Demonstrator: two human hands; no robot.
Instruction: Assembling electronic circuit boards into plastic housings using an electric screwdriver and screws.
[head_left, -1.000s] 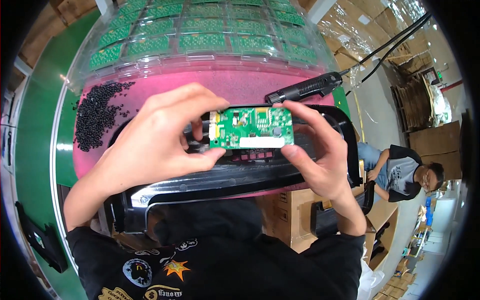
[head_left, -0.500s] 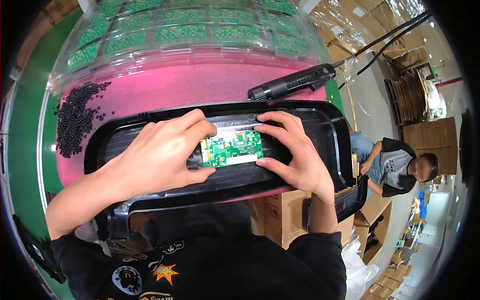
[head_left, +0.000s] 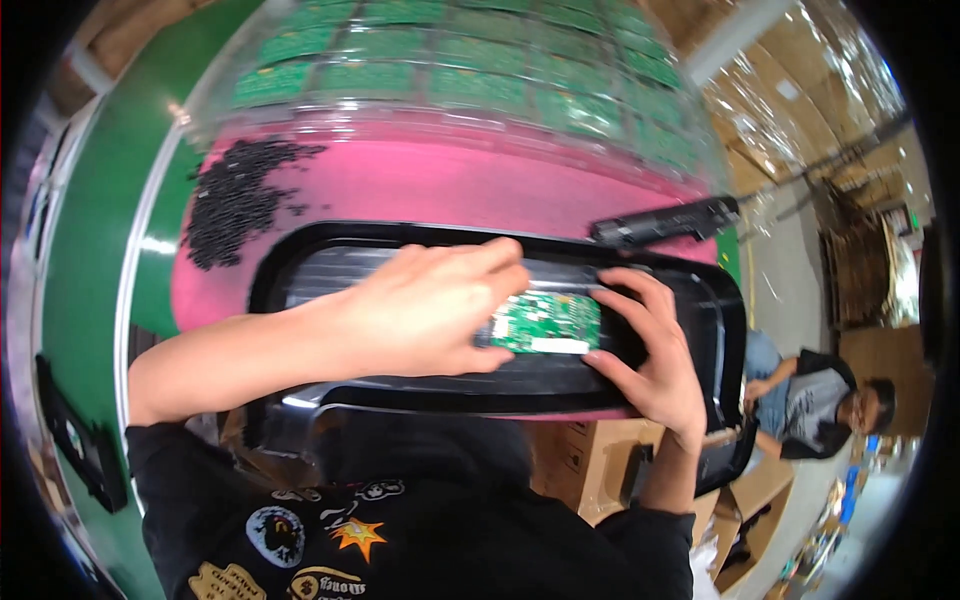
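Observation:
A green circuit board, with a white strip along its near edge, is held over the inside of a long black plastic housing. My left hand grips the board's left end, fingers on the far side and thumb on the near side. At the right end, the fingers and thumb of my right hand close on its corners. Whether the board touches the housing floor cannot be made out. The picture is somewhat blurred.
A pink mat lies under the housing. Small black pieces, perhaps screws, are heaped at its left. Beyond the housing's far right rim lies a black electric screwdriver. Clear trays of circuit boards stand behind. A person sits at right.
The whole view has swung, so the mat, housing and hands appear farther right. Both hands keep their hold on the circuit board.

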